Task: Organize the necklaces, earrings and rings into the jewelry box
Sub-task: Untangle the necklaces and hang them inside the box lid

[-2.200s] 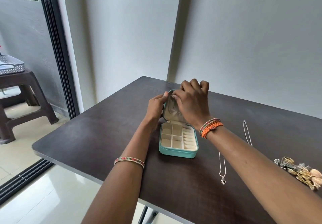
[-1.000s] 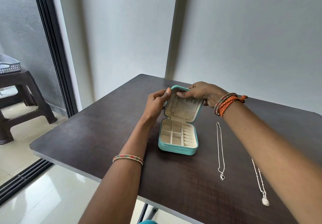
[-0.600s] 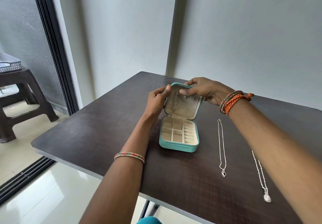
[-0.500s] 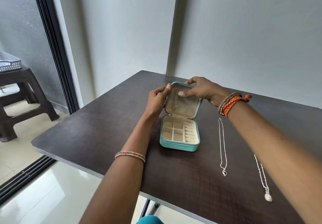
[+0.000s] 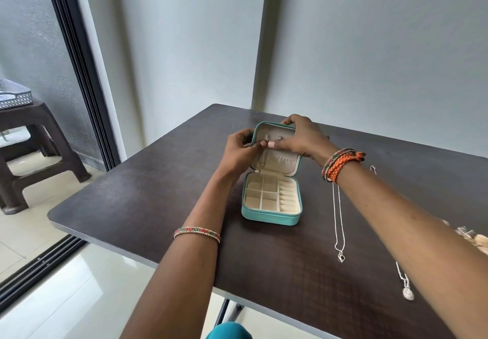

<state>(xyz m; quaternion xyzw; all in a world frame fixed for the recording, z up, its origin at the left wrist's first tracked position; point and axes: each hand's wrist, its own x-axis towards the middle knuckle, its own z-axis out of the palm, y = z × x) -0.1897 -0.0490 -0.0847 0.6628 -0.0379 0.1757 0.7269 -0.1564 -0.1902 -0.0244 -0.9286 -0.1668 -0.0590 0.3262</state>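
An open teal jewelry box (image 5: 269,217) with cream compartments stands on the dark table (image 5: 158,193), its lid upright. A thin silver necklace (image 5: 264,157) hangs inside the lid's left part. My left hand (image 5: 239,151) pinches the top of that chain. My right hand (image 5: 303,140) grips the lid, fingers over its top edge and thumb pressed inside beside my left fingertips. A second necklace (image 5: 338,220) with a small heart pendant lies right of the box. A third necklace (image 5: 408,292) with an oval pendant shows partly under my right forearm.
A heap of gold earrings and rings (image 5: 475,239) lies at the right edge, mostly hidden by my arm. A brown plastic stool (image 5: 31,132) carrying a metal tray (image 5: 13,97) stands beyond the sliding door frame (image 5: 79,61). Walls meet just behind the table.
My two hands have come together inside the lid at the top of the hanging chain. Before, my left hand held the lid's left edge and my right hand reached in from the top right.
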